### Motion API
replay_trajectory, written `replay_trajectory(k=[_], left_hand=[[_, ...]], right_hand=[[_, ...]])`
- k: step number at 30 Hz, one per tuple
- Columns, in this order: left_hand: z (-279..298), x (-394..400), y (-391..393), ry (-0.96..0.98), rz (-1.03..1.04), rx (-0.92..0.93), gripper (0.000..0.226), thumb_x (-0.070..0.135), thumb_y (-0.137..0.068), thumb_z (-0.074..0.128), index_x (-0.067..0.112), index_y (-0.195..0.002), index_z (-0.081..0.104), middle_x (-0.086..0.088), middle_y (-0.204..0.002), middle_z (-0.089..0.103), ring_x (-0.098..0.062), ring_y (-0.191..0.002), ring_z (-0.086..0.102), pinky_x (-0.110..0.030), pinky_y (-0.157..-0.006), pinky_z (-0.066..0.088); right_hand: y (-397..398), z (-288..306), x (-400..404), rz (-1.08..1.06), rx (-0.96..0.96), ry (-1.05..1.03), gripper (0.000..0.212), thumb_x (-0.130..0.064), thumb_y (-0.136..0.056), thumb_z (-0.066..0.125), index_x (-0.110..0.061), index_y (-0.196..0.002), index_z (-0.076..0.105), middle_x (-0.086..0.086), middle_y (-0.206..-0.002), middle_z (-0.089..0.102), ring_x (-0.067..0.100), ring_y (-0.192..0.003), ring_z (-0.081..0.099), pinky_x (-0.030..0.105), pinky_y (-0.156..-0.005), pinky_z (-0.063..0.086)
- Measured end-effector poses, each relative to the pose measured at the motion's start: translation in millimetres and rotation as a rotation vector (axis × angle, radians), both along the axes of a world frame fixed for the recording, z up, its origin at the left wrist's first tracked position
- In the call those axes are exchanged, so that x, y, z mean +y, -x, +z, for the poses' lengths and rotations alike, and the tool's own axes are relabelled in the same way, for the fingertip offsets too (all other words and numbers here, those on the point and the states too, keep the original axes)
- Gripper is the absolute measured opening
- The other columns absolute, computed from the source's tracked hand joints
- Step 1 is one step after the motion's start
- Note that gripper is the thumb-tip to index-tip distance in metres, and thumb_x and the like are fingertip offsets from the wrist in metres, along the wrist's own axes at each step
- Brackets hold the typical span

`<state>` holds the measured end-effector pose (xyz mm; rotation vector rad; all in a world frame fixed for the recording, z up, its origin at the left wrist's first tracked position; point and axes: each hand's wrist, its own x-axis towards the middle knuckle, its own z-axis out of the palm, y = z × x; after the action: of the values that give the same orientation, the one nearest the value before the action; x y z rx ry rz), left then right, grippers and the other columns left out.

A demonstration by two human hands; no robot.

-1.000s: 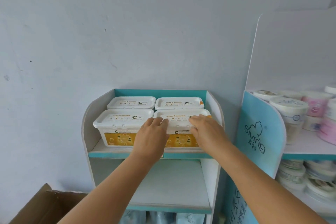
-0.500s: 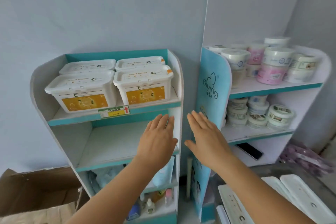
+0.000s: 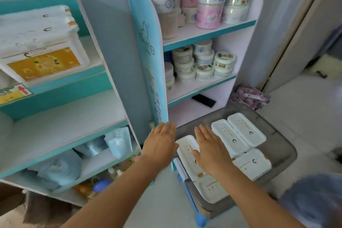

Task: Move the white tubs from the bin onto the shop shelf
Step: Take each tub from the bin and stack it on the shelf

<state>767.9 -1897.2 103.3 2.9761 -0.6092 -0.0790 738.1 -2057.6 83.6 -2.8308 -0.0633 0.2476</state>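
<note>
A grey bin on the floor at the lower right holds several white tubs with flat lids. My right hand hovers flat, fingers straight, over a tub at the bin's left side. Beside it, just left of the bin, my left hand is also flat and holds nothing. White tubs with orange labels stand on the top level of the teal-edged shop shelf at the left.
A second shelf unit at the centre right carries round jars, with a black phone on its lowest board. Blue packets and bottles fill the left shelf's lower levels. A purple bag lies behind the bin.
Both hands left the shelved tub and dropped down to the right. The view swung from the top shelf to the bin on the floor.
</note>
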Motion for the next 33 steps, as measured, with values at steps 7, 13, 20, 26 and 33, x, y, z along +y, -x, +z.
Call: replay_trajectory(k=[7, 13, 20, 26, 33], left_hand=[[-60.0, -53.9, -18.2, -0.102, -0.066, 0.167, 0.065, 0.038, -0.099, 0.04, 0.014, -0.151, 0.01, -0.003, -0.156, 0.019, -0.021, -0.144, 0.016, -0.033, -0.117, 0.012], [-100.6, -73.4, -39.7, -0.166, -0.073, 0.289, 0.064, 0.034, -0.098, 0.042, 0.013, -0.151, 0.011, -0.003, -0.154, 0.025, -0.022, -0.14, 0.024, -0.034, -0.115, 0.02], [-141.5, -78.4, -88.6, -0.263, -0.16, 0.345, 0.063, 0.033, -0.097, 0.045, 0.012, -0.148, 0.015, -0.004, -0.151, 0.03, -0.022, -0.136, 0.032, -0.037, -0.113, 0.028], [-179.7, -76.5, -124.2, -0.359, -0.219, 0.446, 0.066, 0.034, -0.096, 0.047, 0.016, -0.149, 0.011, -0.003, -0.15, 0.029, -0.025, -0.133, 0.036, -0.042, -0.11, 0.033], [-198.9, -76.0, -134.1, -0.405, -0.342, 0.392, 0.074, 0.03, -0.093, 0.054, 0.017, -0.149, 0.006, -0.013, -0.149, 0.025, -0.031, -0.135, 0.027, -0.046, -0.109, 0.031]], right_hand=[[9.7, -62.3, -49.3, -0.09, 0.193, -0.044, 0.069, -0.034, -0.099, 0.041, -0.015, -0.151, -0.001, 0.004, -0.161, -0.005, 0.02, -0.148, -0.005, 0.034, -0.119, 0.005], [9.9, -109.7, -64.2, -0.164, 0.302, -0.105, 0.069, -0.032, -0.1, 0.04, -0.014, -0.152, 0.0, 0.005, -0.161, 0.0, 0.022, -0.148, 0.001, 0.035, -0.118, 0.01], [-3.9, -150.6, -56.7, -0.338, 0.38, -0.2, 0.07, -0.033, -0.099, 0.043, -0.014, -0.152, 0.001, 0.005, -0.16, 0.006, 0.021, -0.147, 0.009, 0.035, -0.118, 0.017], [-17.4, -180.3, -35.1, -0.605, 0.46, -0.34, 0.069, -0.032, -0.099, 0.042, -0.011, -0.151, 0.003, 0.012, -0.155, 0.02, 0.027, -0.138, 0.03, 0.035, -0.109, 0.031], [-23.5, -197.4, -5.6, -1.0, 0.405, -0.529, 0.057, -0.017, -0.098, 0.042, -0.007, -0.148, 0.017, 0.016, -0.125, 0.055, 0.029, -0.108, 0.058, 0.031, -0.08, 0.048]])
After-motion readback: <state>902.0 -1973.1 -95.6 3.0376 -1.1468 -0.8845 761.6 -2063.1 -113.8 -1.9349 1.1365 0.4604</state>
